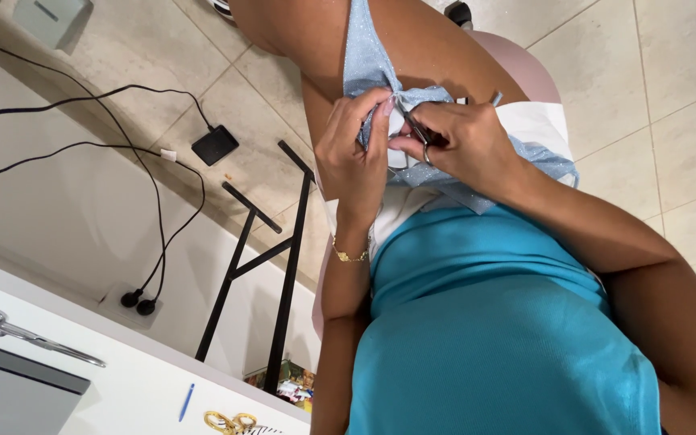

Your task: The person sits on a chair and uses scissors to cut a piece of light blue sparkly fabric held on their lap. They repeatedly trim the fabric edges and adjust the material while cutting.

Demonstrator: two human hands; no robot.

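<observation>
A light blue glittery fabric [368, 60] lies over my lap and thigh, with a white piece [537, 125] beneath it. My left hand [352, 157], with a gold bracelet on its wrist, pinches a bunched bit of the fabric between thumb and fingers. My right hand [469, 145] is closed on a small metal tool [419, 137], which looks like small scissors, its tip at the pinched spot. The two hands touch. I wear a teal top [485, 322].
A white table [134, 383] at lower left carries silver scissors [30, 334], a blue pen [186, 401], gold-handled scissors [231, 421] and a grey flat object [10, 399]. Black table legs [283, 266], cables, a black power adapter [215, 145] and two plugs [138, 302] lie over the tiled floor.
</observation>
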